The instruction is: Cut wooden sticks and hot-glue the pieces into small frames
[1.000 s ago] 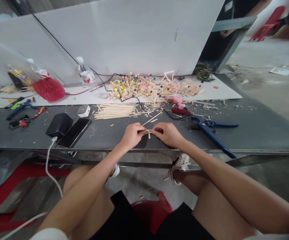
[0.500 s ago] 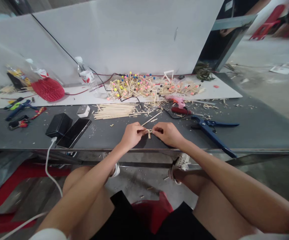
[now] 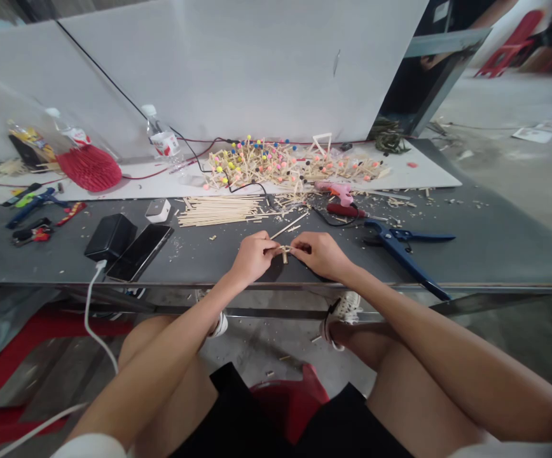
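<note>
My left hand (image 3: 255, 256) and my right hand (image 3: 321, 254) meet near the table's front edge, each pinching one side of a small piece made of short wooden sticks (image 3: 285, 257). A short stub of it points down toward me between the fingertips. Behind the fingers a single long stick (image 3: 289, 226) lies slantwise on the table. Beyond it is a row of thin wooden sticks (image 3: 221, 211). A pink glue gun (image 3: 338, 191) and a red-handled tool (image 3: 345, 210) lie behind my right hand.
Blue long-handled cutters (image 3: 407, 257) lie at right, one handle over the table edge. Left are a phone (image 3: 141, 253), a black power block (image 3: 111, 236) and a white cube (image 3: 158, 210). Sticks with coloured balls (image 3: 261, 162) pile up behind. A person's arm (image 3: 486, 19) shows at far right.
Both hands keep their pinch on the small stick piece with almost no movement. The whole view has shifted very slightly.
</note>
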`<state>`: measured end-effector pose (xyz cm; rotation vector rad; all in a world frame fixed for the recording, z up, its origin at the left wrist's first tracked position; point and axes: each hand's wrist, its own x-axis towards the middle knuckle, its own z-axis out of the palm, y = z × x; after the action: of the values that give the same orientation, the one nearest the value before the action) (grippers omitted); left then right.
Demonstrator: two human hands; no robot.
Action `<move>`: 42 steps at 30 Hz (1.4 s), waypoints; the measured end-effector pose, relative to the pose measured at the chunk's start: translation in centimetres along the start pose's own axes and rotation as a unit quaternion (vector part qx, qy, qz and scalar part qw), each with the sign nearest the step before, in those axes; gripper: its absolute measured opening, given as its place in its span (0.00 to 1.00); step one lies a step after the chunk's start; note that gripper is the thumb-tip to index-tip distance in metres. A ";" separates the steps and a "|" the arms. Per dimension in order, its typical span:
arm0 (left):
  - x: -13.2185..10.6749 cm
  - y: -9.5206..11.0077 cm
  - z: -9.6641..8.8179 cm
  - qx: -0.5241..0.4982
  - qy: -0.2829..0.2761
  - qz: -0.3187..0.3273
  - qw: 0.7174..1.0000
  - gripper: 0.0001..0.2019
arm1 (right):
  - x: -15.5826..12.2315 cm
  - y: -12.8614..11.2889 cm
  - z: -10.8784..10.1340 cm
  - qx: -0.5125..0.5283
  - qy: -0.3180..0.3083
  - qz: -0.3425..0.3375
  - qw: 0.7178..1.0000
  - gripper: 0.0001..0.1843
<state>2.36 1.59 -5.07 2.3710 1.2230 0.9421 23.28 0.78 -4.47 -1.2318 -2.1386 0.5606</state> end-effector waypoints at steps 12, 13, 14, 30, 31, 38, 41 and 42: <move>0.1 -0.1 0.0 0.009 -0.009 0.010 1.000 0.08 | 0.0 0.1 0.0 -0.009 0.002 -0.014 1.000 0.05; 0.1 -0.1 0.0 0.009 -0.009 0.012 1.000 0.08 | 0.0 0.2 0.0 -0.011 0.001 -0.014 1.000 0.05; 0.2 -0.1 0.0 0.007 -0.010 0.013 1.000 0.08 | 0.0 0.2 -0.1 -0.012 0.000 -0.014 1.000 0.05; 0.2 -0.1 0.0 0.007 -0.009 0.012 1.000 0.11 | 0.0 0.1 0.0 -0.007 0.001 -0.004 1.000 0.05; 0.2 -0.1 0.0 0.007 -0.010 0.011 1.000 0.11 | 0.0 0.0 0.0 -0.009 0.001 -0.002 1.000 0.05; 0.2 0.0 0.0 0.009 -0.013 0.005 1.000 0.10 | 0.1 -0.2 -0.1 -0.011 0.000 0.003 1.000 0.05; 0.2 0.0 0.0 0.008 -0.014 0.004 1.000 0.09 | 0.1 -0.3 -0.2 -0.012 -0.001 0.007 1.000 0.05; 0.2 0.0 0.0 0.007 -0.015 0.004 1.000 0.09 | 0.1 -0.4 -0.2 -0.013 -0.002 0.009 1.000 0.05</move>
<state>2.42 1.73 -4.94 2.3933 1.2136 0.9001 23.17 0.68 -4.07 -1.2655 -2.1460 0.5442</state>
